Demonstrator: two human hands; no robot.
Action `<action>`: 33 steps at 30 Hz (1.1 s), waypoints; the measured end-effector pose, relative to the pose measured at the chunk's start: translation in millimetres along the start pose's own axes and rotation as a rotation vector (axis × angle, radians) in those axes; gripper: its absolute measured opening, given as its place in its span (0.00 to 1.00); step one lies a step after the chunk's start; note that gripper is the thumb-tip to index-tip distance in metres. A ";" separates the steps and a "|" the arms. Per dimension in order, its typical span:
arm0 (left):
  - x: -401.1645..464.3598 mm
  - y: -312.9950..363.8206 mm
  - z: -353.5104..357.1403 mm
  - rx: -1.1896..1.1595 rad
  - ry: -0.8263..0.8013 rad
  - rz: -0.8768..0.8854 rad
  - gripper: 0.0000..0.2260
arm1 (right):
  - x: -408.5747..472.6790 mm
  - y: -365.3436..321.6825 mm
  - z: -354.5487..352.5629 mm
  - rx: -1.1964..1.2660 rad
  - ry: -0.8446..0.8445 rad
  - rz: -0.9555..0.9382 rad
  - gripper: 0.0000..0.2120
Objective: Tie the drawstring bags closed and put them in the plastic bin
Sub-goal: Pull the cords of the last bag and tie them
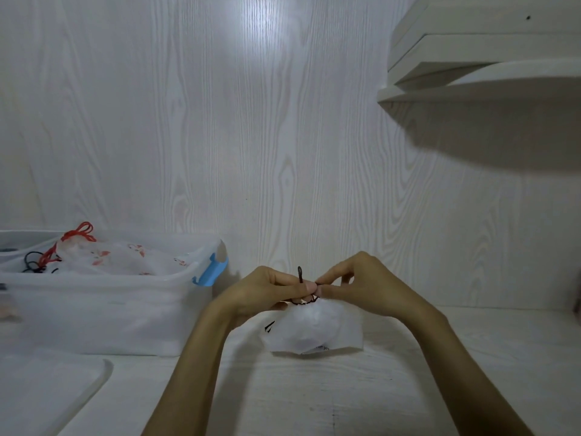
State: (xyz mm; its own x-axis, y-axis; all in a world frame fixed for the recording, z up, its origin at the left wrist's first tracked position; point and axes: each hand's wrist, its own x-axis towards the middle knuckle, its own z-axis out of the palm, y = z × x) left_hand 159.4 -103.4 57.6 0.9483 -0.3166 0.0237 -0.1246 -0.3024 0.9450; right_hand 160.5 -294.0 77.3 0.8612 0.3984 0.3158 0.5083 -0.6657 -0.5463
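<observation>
I've got both hands raised together over the desk [314, 388], left hand [267, 291] and right hand [361, 284] each pinching the black drawstring [301, 273] with curled fingers [309, 287]. The white bag [314, 328] hangs right beneath those fingers, its bottom on the desk. The plastic bin [103, 297] sits off to their left, tied bags inside.

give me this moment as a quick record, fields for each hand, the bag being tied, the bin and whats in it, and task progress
left hand: left hand pinches the black drawstring at the bag's neck
right hand: right hand pinches the same drawstring from the other side
bag in hand: white drawstring bag, neck gathered, bottom resting on the table
bin: clear plastic bin with a blue latch, on the person's left side, open
bin contents: a bag with red drawstring and black cords
lid: clear lid lying in front of the bin
progress: this bag not yet in the bin
</observation>
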 end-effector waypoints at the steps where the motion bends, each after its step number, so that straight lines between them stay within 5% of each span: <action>1: -0.1 0.3 0.5 -0.014 0.014 -0.016 0.08 | 0.1 0.7 0.3 -0.010 0.030 0.013 0.04; 6: 1.0 -0.5 1.8 -0.139 0.075 -0.112 0.10 | 0.6 4.4 -1.0 -0.045 0.082 0.015 0.03; 13: 0.2 4.3 4.6 -0.621 0.079 -0.135 0.06 | 3.1 -2.4 6.9 0.289 0.125 -0.122 0.04; 20: -0.6 5.1 0.3 -0.810 0.096 -0.115 0.06 | -0.8 -0.2 -3.8 0.025 0.291 -0.181 0.06; 26: -3.8 5.4 -2.4 -0.593 0.110 -0.123 0.05 | -8.6 -13.6 -11.8 -0.007 0.001 -0.150 0.03; 30: -7.7 8.1 -3.4 -0.422 0.068 -0.126 0.05 | -7.1 -12.9 -14.1 -0.041 0.112 -0.142 0.06; 33: -9.4 10.4 -1.8 -0.320 0.048 -0.123 0.06 | -5.8 -12.1 -5.1 -0.082 -0.071 -0.123 0.14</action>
State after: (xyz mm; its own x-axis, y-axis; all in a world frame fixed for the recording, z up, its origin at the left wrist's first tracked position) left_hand 149.8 -101.9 67.7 0.9641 -0.2505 -0.0885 0.0821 -0.0360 0.9960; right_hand 149.3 -291.5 86.0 0.7911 0.5218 0.3193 0.6114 -0.6573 -0.4406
